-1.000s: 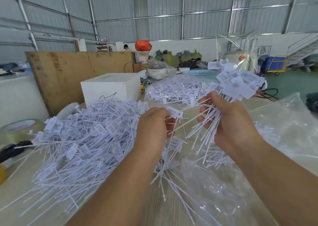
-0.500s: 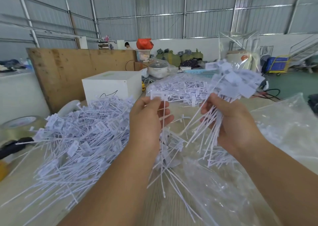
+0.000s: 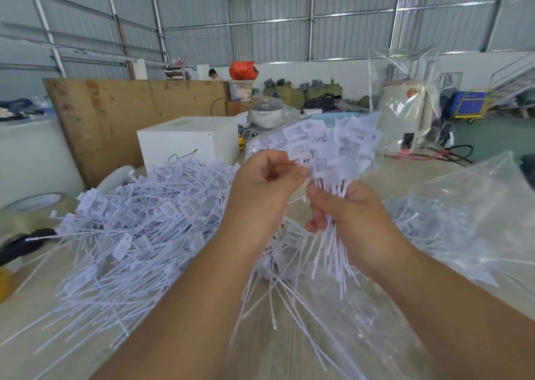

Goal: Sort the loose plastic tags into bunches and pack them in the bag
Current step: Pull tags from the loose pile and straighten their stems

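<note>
One more tag pinched in left hand, pressed against bunch gripped by right hand. Bunching step, probably; held above loose pile, bag beside bunch. Next likely needed: seating tag, fetching another.

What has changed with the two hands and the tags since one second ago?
The left hand lifted one tag out of the loose pile and carried it right and up; its fingers now pinch at the flat heads of the bunch, so the tag seems added. The right hand kept gripping the bunch by its stems. The pile, the white box and the clear bag stayed.
</note>
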`<state>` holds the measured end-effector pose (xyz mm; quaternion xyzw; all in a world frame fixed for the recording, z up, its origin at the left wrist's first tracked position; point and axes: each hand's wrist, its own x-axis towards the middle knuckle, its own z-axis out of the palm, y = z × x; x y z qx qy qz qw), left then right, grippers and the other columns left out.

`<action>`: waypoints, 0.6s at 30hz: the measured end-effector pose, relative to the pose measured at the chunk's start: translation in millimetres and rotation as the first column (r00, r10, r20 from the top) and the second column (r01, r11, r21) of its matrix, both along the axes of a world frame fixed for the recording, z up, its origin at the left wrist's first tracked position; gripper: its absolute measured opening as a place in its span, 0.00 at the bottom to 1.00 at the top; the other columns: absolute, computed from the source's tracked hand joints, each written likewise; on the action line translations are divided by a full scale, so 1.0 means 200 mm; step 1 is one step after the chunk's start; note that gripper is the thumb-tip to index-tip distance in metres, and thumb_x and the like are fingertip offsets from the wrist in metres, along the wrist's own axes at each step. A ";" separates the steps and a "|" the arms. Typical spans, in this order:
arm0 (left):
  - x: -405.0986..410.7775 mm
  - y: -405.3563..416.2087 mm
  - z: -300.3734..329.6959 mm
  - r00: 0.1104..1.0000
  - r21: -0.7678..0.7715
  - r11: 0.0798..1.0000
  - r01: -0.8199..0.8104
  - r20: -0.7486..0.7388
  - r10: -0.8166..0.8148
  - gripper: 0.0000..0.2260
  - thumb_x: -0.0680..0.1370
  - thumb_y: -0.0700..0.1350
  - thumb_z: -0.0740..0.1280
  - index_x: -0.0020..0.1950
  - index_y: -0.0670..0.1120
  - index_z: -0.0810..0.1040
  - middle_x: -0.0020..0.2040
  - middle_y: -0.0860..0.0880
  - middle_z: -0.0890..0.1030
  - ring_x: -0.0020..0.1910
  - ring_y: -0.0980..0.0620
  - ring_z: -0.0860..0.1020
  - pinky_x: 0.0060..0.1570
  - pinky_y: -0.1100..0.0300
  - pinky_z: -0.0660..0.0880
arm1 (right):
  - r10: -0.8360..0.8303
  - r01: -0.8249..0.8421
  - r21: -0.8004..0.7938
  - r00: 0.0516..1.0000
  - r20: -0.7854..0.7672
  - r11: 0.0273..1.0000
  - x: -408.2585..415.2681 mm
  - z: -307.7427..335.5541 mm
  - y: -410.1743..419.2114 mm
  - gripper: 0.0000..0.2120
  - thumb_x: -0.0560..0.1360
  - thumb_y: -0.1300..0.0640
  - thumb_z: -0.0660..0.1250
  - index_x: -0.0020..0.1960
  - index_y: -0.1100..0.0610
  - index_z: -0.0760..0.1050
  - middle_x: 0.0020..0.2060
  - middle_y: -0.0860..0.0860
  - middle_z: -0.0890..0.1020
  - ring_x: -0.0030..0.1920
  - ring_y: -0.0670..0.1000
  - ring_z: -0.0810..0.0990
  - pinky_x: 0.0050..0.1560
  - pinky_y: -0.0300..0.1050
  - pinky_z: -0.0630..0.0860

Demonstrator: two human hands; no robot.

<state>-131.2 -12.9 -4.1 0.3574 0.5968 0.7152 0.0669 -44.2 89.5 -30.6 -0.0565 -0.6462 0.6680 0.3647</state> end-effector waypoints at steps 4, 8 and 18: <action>-0.12 -0.09 0.00 0.878 -0.645 0.652 -0.399 -0.473 0.070 0.14 0.74 0.59 0.69 0.37 0.51 0.74 0.33 0.50 0.76 0.31 0.56 0.75 0.31 0.60 0.67 | -0.085 0.100 -0.135 0.990 0.111 0.986 0.02 0.01 0.05 0.08 0.73 0.65 0.71 0.39 0.60 0.73 0.20 0.49 0.66 0.21 0.48 0.64 0.26 0.42 0.69; -0.08 -0.08 -0.04 0.904 -0.928 0.214 -0.306 -0.354 -0.241 0.21 0.66 0.68 0.73 0.37 0.51 0.76 0.35 0.47 0.78 0.35 0.53 0.78 0.32 0.61 0.70 | 0.047 -0.002 -0.160 0.959 0.279 0.987 0.03 0.02 0.05 0.12 0.71 0.68 0.71 0.31 0.57 0.76 0.18 0.50 0.66 0.19 0.48 0.65 0.23 0.39 0.66; 0.04 0.01 -0.13 0.747 -0.814 0.240 -0.529 -0.581 -0.323 0.04 0.73 0.45 0.65 0.42 0.49 0.70 0.40 0.53 0.72 0.37 0.52 0.72 0.31 0.62 0.65 | -0.010 0.013 -0.281 1.000 0.014 0.959 0.05 0.08 0.07 0.10 0.74 0.67 0.67 0.36 0.60 0.72 0.18 0.50 0.63 0.19 0.47 0.63 0.22 0.37 0.65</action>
